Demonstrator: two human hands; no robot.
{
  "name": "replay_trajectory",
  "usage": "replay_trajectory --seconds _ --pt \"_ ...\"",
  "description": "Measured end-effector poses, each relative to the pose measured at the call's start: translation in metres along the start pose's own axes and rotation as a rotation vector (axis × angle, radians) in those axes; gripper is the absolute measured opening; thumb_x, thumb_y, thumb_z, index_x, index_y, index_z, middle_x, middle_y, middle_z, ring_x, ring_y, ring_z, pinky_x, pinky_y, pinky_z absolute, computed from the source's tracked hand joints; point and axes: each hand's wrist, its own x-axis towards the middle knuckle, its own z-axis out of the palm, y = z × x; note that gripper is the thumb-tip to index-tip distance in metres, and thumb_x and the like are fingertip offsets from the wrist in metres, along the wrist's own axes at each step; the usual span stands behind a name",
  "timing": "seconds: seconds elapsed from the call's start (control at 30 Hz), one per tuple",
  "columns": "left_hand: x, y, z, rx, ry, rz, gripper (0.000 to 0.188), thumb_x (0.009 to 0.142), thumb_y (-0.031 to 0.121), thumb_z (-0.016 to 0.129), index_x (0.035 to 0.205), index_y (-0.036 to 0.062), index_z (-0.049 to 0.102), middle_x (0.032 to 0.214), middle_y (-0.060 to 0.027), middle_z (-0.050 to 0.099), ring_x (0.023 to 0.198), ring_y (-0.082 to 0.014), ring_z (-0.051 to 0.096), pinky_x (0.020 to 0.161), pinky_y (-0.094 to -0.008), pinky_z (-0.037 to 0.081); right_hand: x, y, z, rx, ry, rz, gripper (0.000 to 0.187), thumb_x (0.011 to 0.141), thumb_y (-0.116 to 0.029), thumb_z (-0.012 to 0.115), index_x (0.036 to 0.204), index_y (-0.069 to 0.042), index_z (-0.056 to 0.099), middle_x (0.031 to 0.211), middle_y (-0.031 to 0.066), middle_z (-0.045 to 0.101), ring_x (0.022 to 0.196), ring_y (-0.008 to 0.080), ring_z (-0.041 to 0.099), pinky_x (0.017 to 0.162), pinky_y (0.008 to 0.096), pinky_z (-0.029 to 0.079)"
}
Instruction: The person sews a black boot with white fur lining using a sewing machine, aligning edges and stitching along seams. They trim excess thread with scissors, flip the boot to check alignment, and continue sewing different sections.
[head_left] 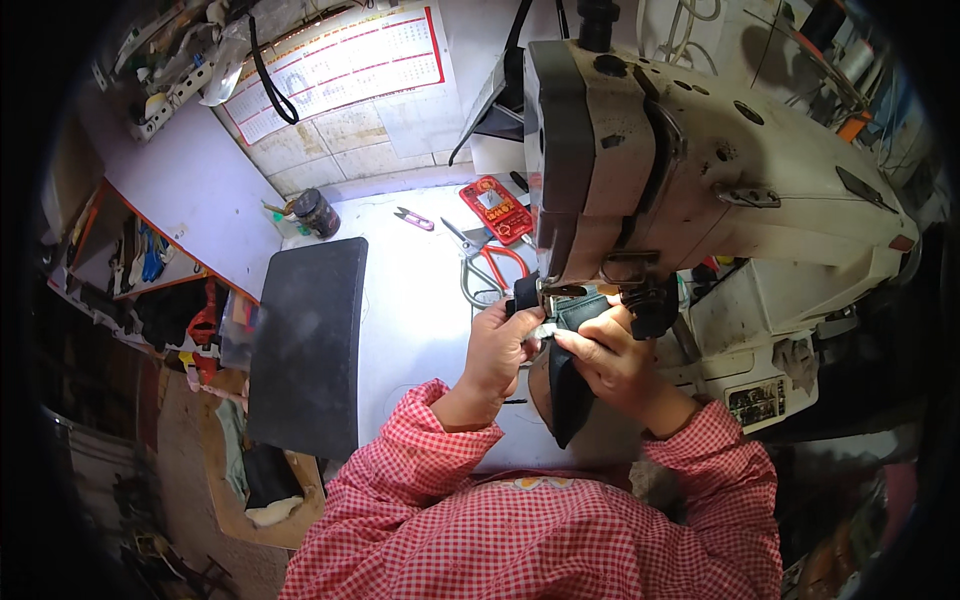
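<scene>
Under the head of a large sewing machine (600,150), both hands hold a dark green and black fabric piece (570,395), whose lower part hangs in a pointed fold. My left hand (492,355) is closed at its left edge, with thumb and fingers pinched near the needle area. A small white strip (543,331) shows between the fingertips of the two hands. From the right, my right hand (615,355) grips the piece, its thumb and forefinger close to the white strip. The needle and the exact stitching spot are hidden by the machine head and fingers.
On the white table lie scissors with red handles (507,266), pink thread snips (414,219) and a red card-like case (497,210). A dark jar (317,213) stands by the wall. A black board (308,345) covers the table's left side.
</scene>
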Motion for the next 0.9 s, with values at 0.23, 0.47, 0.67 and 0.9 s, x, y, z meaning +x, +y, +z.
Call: replay_trajectory --seconds 0.23,0.47,0.67,0.9 --pt "0.0 0.001 0.0 0.012 0.015 -0.028 0.008 0.092 0.005 0.057 0.096 -0.0005 0.062 0.074 -0.0033 0.061 0.051 -0.0055 0.05 0.042 -0.0165 0.036 0.001 0.004 0.0 0.025 -0.004 -0.005 0.036 0.067 -0.01 0.076 0.101 -0.02 0.074 0.088 -0.0006 0.06 0.084 0.0225 0.057 0.082 0.0448 0.044" --pt "0.003 0.004 -0.002 0.021 -0.008 -0.044 0.006 0.092 0.005 0.058 0.095 0.0 0.06 0.072 -0.0045 0.06 0.048 -0.0065 0.048 0.041 -0.0172 0.036 0.0 0.008 0.003 0.014 0.012 -0.009 0.036 0.067 -0.01 0.076 0.101 -0.021 0.074 0.088 0.0014 0.059 0.083 0.0257 0.055 0.081 0.0449 0.044" --pt "0.002 0.007 -0.004 0.012 0.005 -0.095 0.006 0.093 0.006 0.058 0.096 0.0006 0.06 0.071 -0.0055 0.06 0.046 -0.0066 0.046 0.041 -0.0176 0.036 -0.003 0.013 0.005 0.067 -0.013 0.023 0.033 0.07 -0.012 0.075 0.1 -0.023 0.075 0.087 0.0063 0.056 0.085 0.0301 0.051 0.082 0.0453 0.045" --pt "0.004 0.003 -0.003 0.026 -0.023 -0.035 0.007 0.094 0.005 0.056 0.097 0.0003 0.06 0.068 -0.0047 0.058 0.046 -0.0068 0.044 0.041 -0.019 0.034 0.004 0.016 0.001 0.08 -0.046 0.036 0.024 0.076 -0.016 0.075 0.099 -0.024 0.074 0.082 0.0056 0.052 0.075 0.0263 0.051 0.087 0.0448 0.043"
